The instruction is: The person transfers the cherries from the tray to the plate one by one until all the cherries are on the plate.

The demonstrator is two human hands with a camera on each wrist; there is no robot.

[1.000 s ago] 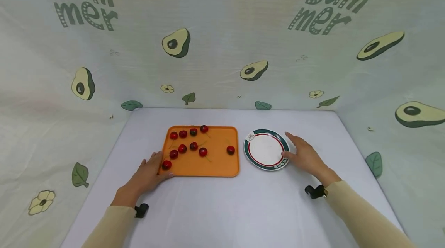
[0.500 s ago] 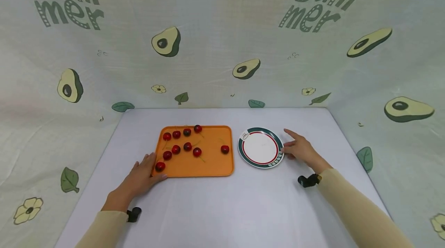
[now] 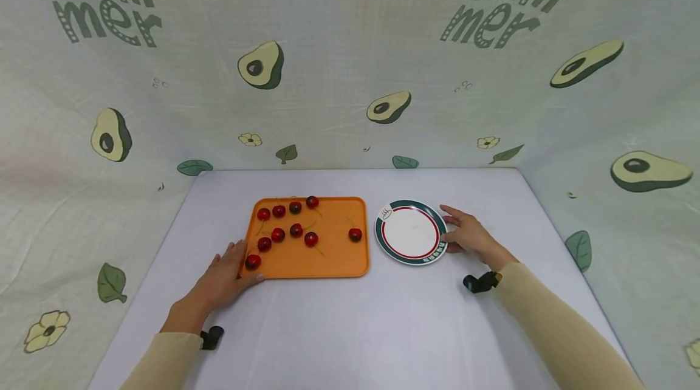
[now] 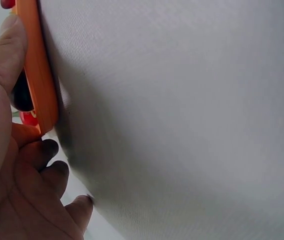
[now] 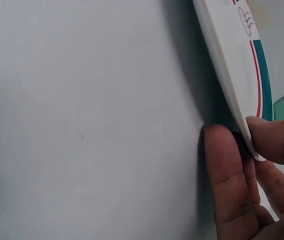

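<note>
An orange tray (image 3: pixel 333 262) holds several dark red cherries (image 3: pixel 311 239), most on its left half and one (image 3: pixel 355 234) near its right edge. My left hand (image 3: pixel 219 280) rests at the tray's near left corner, thumb on the near rim (image 4: pixel 42 85) and fingers spread along the left side. To the right of the tray lies a white plate (image 3: pixel 411 232) with a green band and a red ring. My right hand (image 3: pixel 471 237) pinches the plate's right rim, thumb on top and fingers below, as the right wrist view shows of the plate (image 5: pixel 237 60).
Tray and plate stand side by side on a white tabletop (image 3: pixel 339 329), a narrow gap between them. Behind and beside the table hangs a pale cloth (image 3: pixel 328 62) printed with avocados, leaves and lettering.
My right hand has closed in on the plate's right rim, its thumb and fingers drawing together there. My left hand stays at the tray's corner. The head view has shifted slightly.
</note>
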